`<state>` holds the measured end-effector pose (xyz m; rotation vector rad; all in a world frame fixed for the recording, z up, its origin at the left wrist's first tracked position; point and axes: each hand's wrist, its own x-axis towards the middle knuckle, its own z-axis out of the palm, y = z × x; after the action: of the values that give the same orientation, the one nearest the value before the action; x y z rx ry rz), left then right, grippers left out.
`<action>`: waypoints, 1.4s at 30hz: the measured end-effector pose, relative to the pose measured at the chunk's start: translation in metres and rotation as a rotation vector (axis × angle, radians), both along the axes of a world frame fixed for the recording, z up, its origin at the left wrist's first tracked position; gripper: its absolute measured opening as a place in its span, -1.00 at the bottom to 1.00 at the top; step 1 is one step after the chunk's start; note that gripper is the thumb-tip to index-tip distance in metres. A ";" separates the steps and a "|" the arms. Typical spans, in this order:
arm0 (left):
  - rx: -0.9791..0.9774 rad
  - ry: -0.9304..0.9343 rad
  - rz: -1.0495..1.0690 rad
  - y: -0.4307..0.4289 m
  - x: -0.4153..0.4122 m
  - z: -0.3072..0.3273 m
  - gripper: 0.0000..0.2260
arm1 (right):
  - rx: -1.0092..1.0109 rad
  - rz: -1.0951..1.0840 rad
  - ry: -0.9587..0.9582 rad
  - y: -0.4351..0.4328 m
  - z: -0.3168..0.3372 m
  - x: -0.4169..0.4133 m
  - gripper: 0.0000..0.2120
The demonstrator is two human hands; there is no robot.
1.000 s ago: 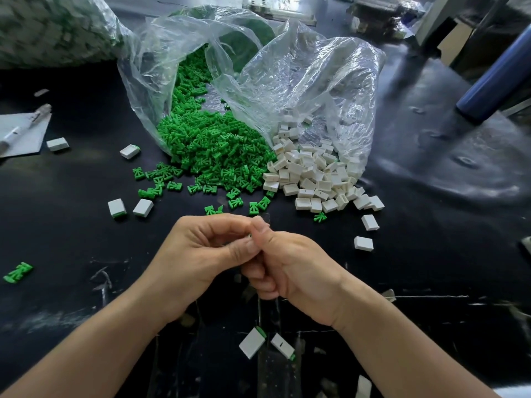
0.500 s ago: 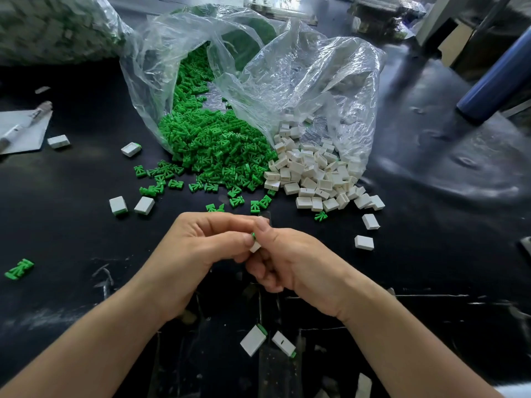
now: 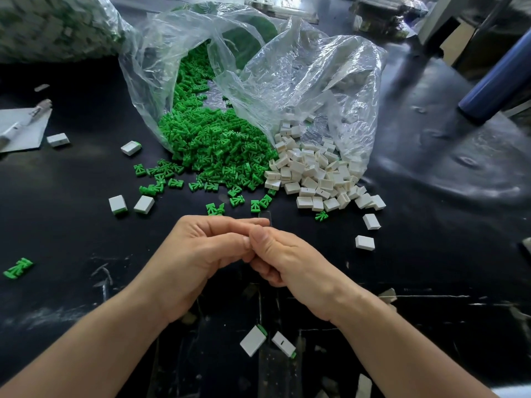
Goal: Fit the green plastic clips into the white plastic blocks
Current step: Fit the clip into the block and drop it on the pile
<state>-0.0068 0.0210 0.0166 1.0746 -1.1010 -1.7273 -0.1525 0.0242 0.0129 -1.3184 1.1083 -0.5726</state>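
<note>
My left hand (image 3: 198, 254) and my right hand (image 3: 287, 259) meet fingertip to fingertip just above the black table. Their thumbs and forefingers pinch together around a small piece that the fingers hide. Beyond them a heap of green clips (image 3: 212, 145) spills from a clear bag (image 3: 161, 76). A heap of white blocks (image 3: 313, 173) spills from a second clear bag (image 3: 316, 76) beside it. Two white blocks with green ends (image 3: 253, 340) (image 3: 283, 343) lie below my wrists.
Two more white blocks (image 3: 117, 203) (image 3: 143, 204) lie to the left, and loose ones (image 3: 365, 242) to the right. A stray green clip (image 3: 18, 268) sits at far left. Paper with a pen (image 3: 23, 127) is at the left edge, and a blue cylinder (image 3: 497, 84) stands at the back right.
Half a second ago a white block with a green clip showed between my fingertips. The fingers have since closed over it. The hands stay in the same spot.
</note>
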 end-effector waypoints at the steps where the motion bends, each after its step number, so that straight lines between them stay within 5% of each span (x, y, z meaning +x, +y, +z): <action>1: 0.006 0.008 0.005 0.000 0.000 0.000 -0.81 | -0.002 0.001 0.012 0.000 -0.001 0.000 -0.46; 14: 0.059 0.051 0.047 0.001 -0.002 0.001 -0.83 | -0.050 0.009 0.039 0.003 0.005 0.002 -0.74; 29: 0.073 0.074 0.020 0.002 0.000 0.003 -0.83 | -0.118 0.035 0.062 0.001 -0.003 -0.001 -0.74; 33: 0.067 0.038 0.011 0.001 0.002 0.000 -0.78 | -0.100 0.053 0.042 -0.002 -0.006 -0.004 -0.35; 38: 0.005 0.000 0.057 -0.002 0.003 0.003 -0.87 | -0.327 -0.055 0.343 -0.011 0.001 -0.016 -0.36; 42: -0.068 -0.207 -0.115 0.003 0.002 0.005 -0.87 | -0.622 -0.346 0.647 -0.025 -0.004 -0.034 -0.83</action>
<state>-0.0047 0.0243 0.0220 1.1874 -1.3637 -1.6820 -0.1865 -0.0013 0.0091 -1.9424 1.8024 -0.8141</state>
